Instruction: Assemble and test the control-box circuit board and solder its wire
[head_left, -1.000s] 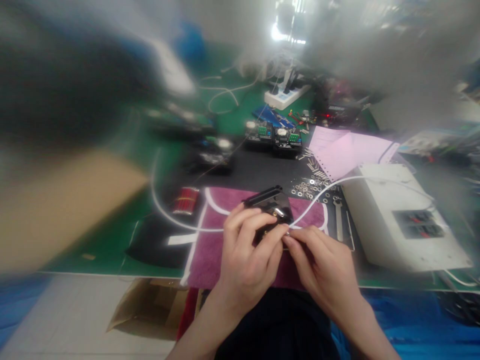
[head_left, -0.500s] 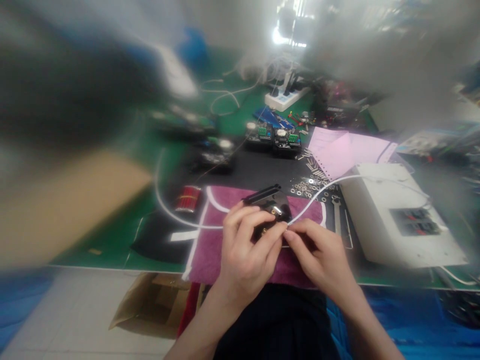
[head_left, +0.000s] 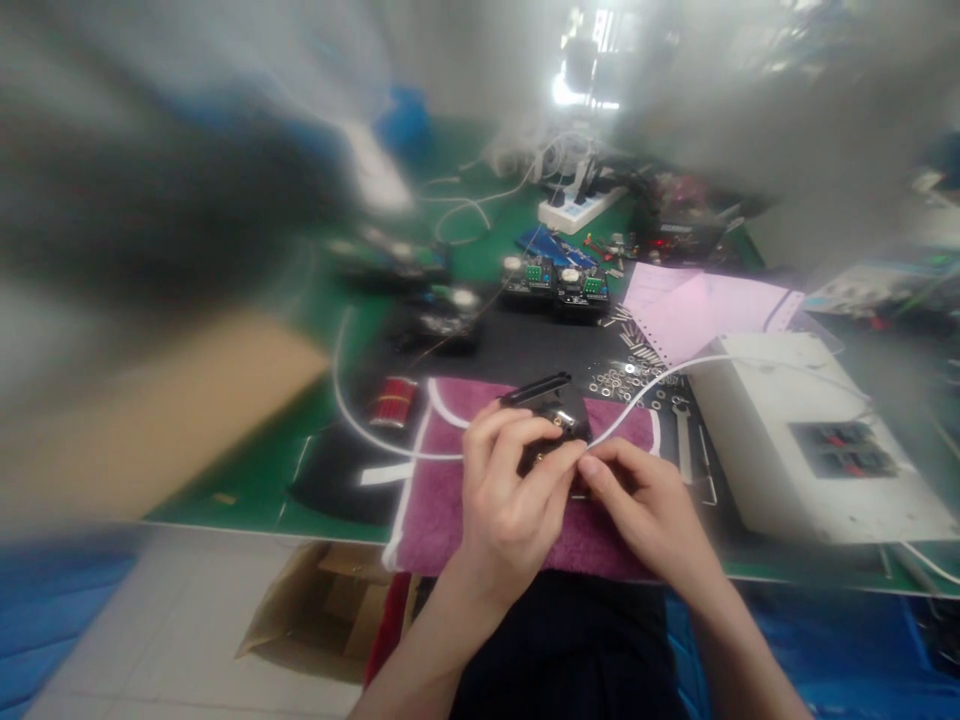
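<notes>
At the worktop's near edge a black part (head_left: 551, 408) is gripped by the left hand (head_left: 506, 500). A white cable (head_left: 637, 393), pinched by the right hand (head_left: 649, 510), seems not yet attached.

Black module (head_left: 559, 405), tilted, above purple cloth (head_left: 435, 500)

Green bench (head_left: 251, 475) with black mat (head_left: 517, 345), white box (head_left: 780, 440), pink paper (head_left: 705, 305), power strip (head_left: 581, 207)
</notes>
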